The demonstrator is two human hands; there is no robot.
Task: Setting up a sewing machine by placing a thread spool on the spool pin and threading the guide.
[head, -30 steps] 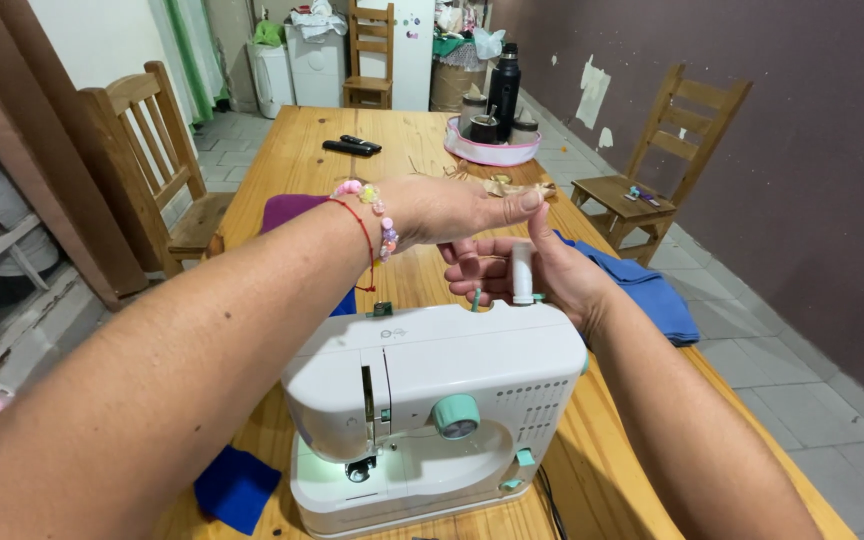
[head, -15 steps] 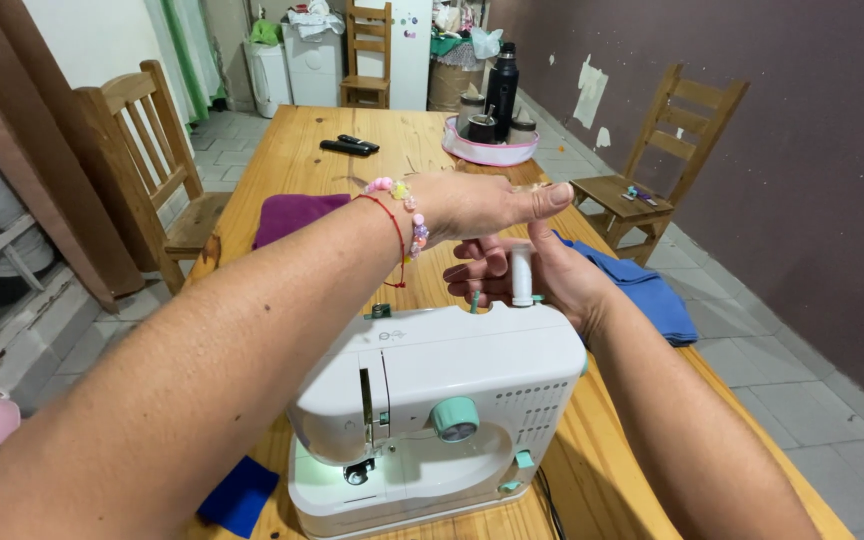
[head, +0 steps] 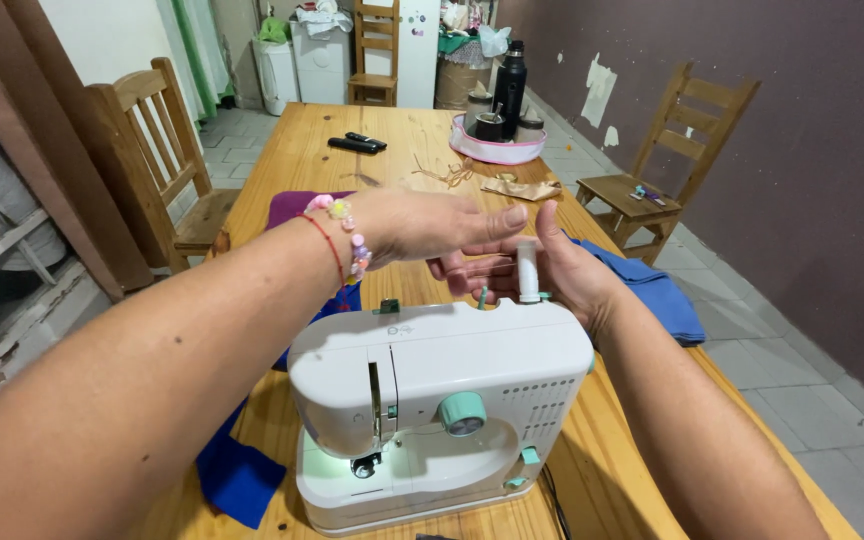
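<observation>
Where the white thread spool (head: pixel 529 271) stands upright on top of the small white sewing machine (head: pixel 432 400), it is flanked closely by both hands. The right hand (head: pixel 552 268) is held behind and beside the spool with fingers loosely spread; whether the spool is actually gripped cannot be told. The left hand (head: pixel 432 225) is stretched flat above and to the left of the spool, fingers extended, nothing held. A beaded bracelet (head: pixel 347 232) is worn on the left wrist. Blue cloth (head: pixel 652 290) is seen just right of the right hand, reaching the table's right edge, and more blue cloth (head: pixel 237 475) lies below the left forearm. Beyond the hands, open room is left on the wooden table (head: pixel 302 160), where two dark remotes (head: pixel 357 143) and a pink tray (head: pixel 497 150) with a black flask are set. Wooden chairs (head: pixel 167 150) are placed on either side, over a tiled floor beside a purple wall.
</observation>
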